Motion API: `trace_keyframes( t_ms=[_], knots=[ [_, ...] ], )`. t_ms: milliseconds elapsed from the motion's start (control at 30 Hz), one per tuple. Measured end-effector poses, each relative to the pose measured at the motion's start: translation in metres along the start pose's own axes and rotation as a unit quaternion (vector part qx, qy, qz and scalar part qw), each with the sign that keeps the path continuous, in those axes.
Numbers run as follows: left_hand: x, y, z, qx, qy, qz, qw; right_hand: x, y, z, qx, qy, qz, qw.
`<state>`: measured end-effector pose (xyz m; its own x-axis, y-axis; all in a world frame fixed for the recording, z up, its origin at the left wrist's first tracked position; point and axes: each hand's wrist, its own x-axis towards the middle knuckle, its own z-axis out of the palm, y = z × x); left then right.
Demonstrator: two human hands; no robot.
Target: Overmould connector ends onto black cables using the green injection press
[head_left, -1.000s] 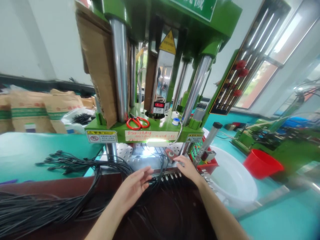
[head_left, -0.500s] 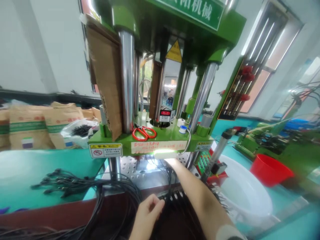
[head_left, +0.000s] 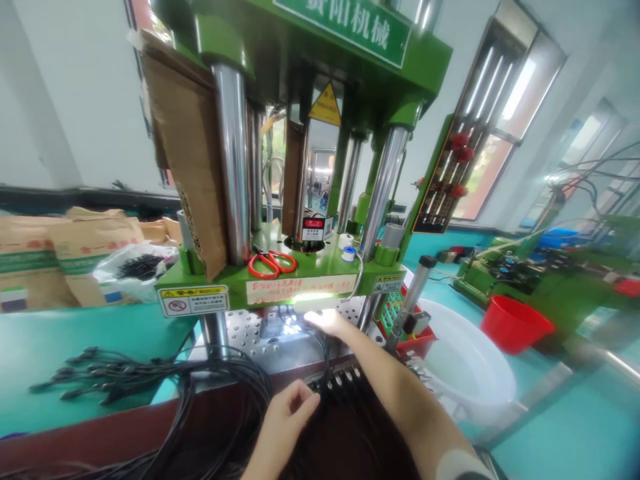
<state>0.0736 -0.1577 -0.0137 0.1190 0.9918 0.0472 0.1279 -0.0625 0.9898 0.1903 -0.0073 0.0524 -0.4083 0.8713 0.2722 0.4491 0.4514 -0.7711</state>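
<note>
My left hand (head_left: 287, 417) is curled in front of the press, thumb and forefinger closed together beside thin black cables (head_left: 326, 370). What they pinch is lost against the dark. Under the glowing lamp (head_left: 315, 303) of the green press (head_left: 235, 279), my right hand (head_left: 327, 322) reaches in over the shiny metal plate (head_left: 287, 330). Its fingers point left, stretched out and washed out by glare; no object shows in them. Below that forearm, a row of metal-tipped connectors (head_left: 345, 379) lies along the front edge.
Red-handled scissors (head_left: 273, 265) and a blue-and-white spool (head_left: 349, 254) rest on the press ledge. A bundle of black cables (head_left: 115, 373) lies at left. On the right stand a white basin (head_left: 465, 353) and a red bucket (head_left: 515, 323). Cardboard (head_left: 187, 147) leans on the left column.
The view has swung right, so the scene sits further left. My right hand has come out from behind the lamp and its fingers now show. My left hand keeps its curled pose.
</note>
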Motion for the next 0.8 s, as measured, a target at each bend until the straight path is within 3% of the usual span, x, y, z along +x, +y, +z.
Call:
trace_keyframes(
  t_ms=[100, 167, 267, 367, 433, 500, 567, 633, 733, 800],
  knots=[
    [-0.002, -0.002, -0.002, -0.004, 0.002, 0.018, 1.000, -0.056, -0.007, -0.023, -0.013, -0.009, -0.045, 0.999],
    [-0.004, 0.000, -0.002, -0.035, 0.007, 0.017, 0.999, -0.105, -0.007, -0.049, -0.038, 0.020, -0.066, 0.997],
    [-0.002, 0.011, -0.003, -0.161, 0.052, -0.050, 0.984, -0.188, 0.011, -0.100, -0.106, 0.133, 0.013, 0.985],
    [0.012, 0.026, -0.002, -0.316, 0.116, -0.162, 0.928, -0.271, 0.051, -0.151, -0.204, 0.243, 0.160, 0.935],
    [0.029, 0.031, 0.000, -0.388, 0.144, -0.212, 0.885, -0.315, 0.077, -0.177, -0.270, 0.268, 0.222, 0.898],
    [0.049, 0.032, 0.004, -0.428, 0.155, -0.242, 0.857, -0.340, 0.090, -0.192, -0.306, 0.257, 0.241, 0.884],
    [0.070, 0.027, 0.009, -0.444, 0.150, -0.261, 0.844, -0.341, 0.082, -0.193, -0.304, 0.241, 0.236, 0.891],
    [0.086, 0.021, 0.012, -0.453, 0.128, -0.272, 0.839, -0.318, 0.058, -0.180, -0.257, 0.218, 0.209, 0.918],
    [0.102, 0.015, 0.013, -0.474, 0.094, -0.275, 0.831, -0.248, 0.015, -0.140, -0.125, 0.134, 0.157, 0.970],
    [0.106, 0.014, 0.010, -0.485, 0.080, -0.273, 0.827, -0.189, -0.004, -0.107, -0.066, 0.031, 0.118, 0.990]
  ],
)
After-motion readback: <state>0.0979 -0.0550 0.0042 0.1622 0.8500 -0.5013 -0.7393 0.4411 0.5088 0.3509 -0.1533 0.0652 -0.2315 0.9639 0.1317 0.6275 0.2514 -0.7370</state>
